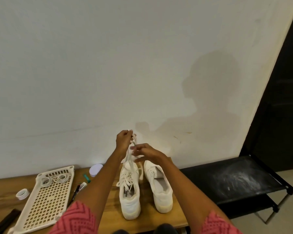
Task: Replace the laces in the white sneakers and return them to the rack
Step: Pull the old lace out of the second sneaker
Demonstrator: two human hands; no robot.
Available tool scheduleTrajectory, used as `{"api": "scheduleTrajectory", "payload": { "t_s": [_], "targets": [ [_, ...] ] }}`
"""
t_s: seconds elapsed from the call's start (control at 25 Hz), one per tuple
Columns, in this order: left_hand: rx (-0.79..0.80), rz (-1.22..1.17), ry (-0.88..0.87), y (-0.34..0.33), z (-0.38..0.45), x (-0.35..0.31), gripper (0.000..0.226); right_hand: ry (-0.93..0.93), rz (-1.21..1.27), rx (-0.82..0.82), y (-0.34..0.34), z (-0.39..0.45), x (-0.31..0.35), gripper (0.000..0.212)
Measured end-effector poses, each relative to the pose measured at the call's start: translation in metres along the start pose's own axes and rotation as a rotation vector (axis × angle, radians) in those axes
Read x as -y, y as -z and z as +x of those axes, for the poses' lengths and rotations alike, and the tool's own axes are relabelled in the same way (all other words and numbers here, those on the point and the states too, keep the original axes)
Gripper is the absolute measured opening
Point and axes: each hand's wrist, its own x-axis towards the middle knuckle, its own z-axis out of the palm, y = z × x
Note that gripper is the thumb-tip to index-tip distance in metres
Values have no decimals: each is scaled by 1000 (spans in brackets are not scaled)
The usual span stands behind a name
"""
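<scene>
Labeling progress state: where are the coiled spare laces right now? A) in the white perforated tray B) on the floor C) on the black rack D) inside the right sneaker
A: the coiled laces lie at the far end of the white perforated tray, on the table left of the two sneakers.

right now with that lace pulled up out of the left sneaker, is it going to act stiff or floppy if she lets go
Probably floppy: the lace hangs in slack curves between the left hand and the left sneaker. It looks thin and light, so it would likely drop onto the shoe. The sneaker stands flat on the table, so a gentle pull seems unlikely to tip it.
</scene>
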Motion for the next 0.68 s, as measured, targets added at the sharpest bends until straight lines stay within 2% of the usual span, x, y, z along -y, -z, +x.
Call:
{"api": "scheduleTrajectory", "payload": {
  "t_s": [0.04,0.08,0.16,0.28,0.44,0.56,0.6,0.64,0.68],
  "targets": [
    [9,-57,-19,4,-7,-18,17,-6,21,96,-11,-8,18,22],
    [18,-107,-43,9,-13,-33,18,27,-22,109,-21,-14,33,23],
    [14,-151,-115,28,-28,-61,19,135,-114,-20,-37,-21,59,23],
    [17,-88,-155,75,-44,-80,20,289,-75,-186,-57,-27,97,12],
    [144,17,-6,137,-53,-61,28,433,-79,-191,-88,-36,133,14],
    [452,199,189,161,-67,-31,62,469,-113,-92,-121,-43,136,17],
    [546,329,237,163,-71,-22,61,459,-113,-65,-130,-43,131,19],
    [583,450,262,163,-72,-14,50,445,-138,-51,-138,-42,126,23],
    [552,551,263,164,-69,-3,35,435,-186,-51,-142,-39,119,32]
  ]
}}
